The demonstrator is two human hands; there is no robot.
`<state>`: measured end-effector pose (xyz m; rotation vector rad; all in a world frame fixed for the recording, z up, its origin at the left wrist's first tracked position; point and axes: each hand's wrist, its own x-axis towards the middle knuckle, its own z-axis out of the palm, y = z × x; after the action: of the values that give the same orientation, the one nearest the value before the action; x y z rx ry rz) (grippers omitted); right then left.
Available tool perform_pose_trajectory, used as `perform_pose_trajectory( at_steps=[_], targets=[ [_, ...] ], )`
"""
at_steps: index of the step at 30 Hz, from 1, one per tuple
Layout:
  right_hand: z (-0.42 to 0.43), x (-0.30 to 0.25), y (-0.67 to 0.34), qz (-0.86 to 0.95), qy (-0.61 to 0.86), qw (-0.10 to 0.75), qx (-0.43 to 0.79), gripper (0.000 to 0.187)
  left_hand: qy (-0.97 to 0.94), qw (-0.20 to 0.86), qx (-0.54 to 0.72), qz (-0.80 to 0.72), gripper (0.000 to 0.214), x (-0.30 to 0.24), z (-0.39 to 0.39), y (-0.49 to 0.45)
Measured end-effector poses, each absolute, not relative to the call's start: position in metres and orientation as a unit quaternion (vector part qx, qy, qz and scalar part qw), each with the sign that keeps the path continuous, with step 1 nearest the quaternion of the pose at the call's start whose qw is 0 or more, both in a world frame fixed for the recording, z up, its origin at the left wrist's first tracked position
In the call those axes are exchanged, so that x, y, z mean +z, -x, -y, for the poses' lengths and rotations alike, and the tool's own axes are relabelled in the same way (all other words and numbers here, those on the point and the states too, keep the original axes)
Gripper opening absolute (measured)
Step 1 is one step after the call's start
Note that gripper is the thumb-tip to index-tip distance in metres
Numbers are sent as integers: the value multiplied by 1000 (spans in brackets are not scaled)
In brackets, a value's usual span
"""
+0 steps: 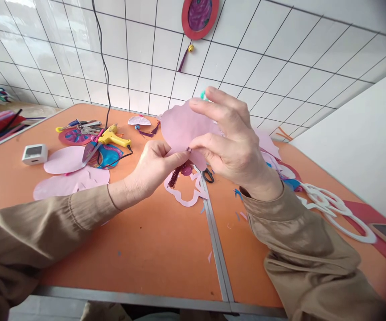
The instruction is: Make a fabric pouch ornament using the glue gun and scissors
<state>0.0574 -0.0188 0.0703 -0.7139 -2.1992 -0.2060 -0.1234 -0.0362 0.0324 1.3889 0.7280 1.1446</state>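
Bright light glares off left wall tiles (55, 22); right corners darken.

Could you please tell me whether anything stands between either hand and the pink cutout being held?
Nothing visible does: the left hand and right hand both touch the pink cutout, and the dark tassel hangs below the left thumb.

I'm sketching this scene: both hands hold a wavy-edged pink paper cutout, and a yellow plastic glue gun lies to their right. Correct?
The side is wrong: the head view shows the yellow plastic glue gun lying left of even the left hand.
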Motion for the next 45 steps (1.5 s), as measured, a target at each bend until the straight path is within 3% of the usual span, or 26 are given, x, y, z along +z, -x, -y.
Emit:
perform_pose_trajectory(
  at_steps=[8, 15, 24, 31, 35, 39, 45],
  targets=[
    [25, 71, -53, 865, 309, 380, -108, 25, -607, 549, 481, -315, 23, 31, 36, 124],
    [26, 72, -51, 867, 258, 416, -96, 28, -634, 526, 472, -314, 24, 28, 35, 125],
    [25, 61, -57, 857, 277, 415, -131, 17, -670, 470, 464, -340, 18, 21, 34, 126],
    [27, 58, -54, 836, 301, 454, -68, 17, -646, 508, 463, -332, 17, 24, 34, 125],
    [26, 62, -57, 783, 328, 528, 10, 18, -622, 540, 474, -312, 20, 26, 35, 124],
    [18, 66, -64, 701, 318, 616, 166, 43, -615, 542, 493, -293, 21, 28, 35, 125],
    [10, 66, -63, 589, 314, 583, 463, 51, -598, 536, 520, -290, 22, 32, 35, 125]
  ],
)
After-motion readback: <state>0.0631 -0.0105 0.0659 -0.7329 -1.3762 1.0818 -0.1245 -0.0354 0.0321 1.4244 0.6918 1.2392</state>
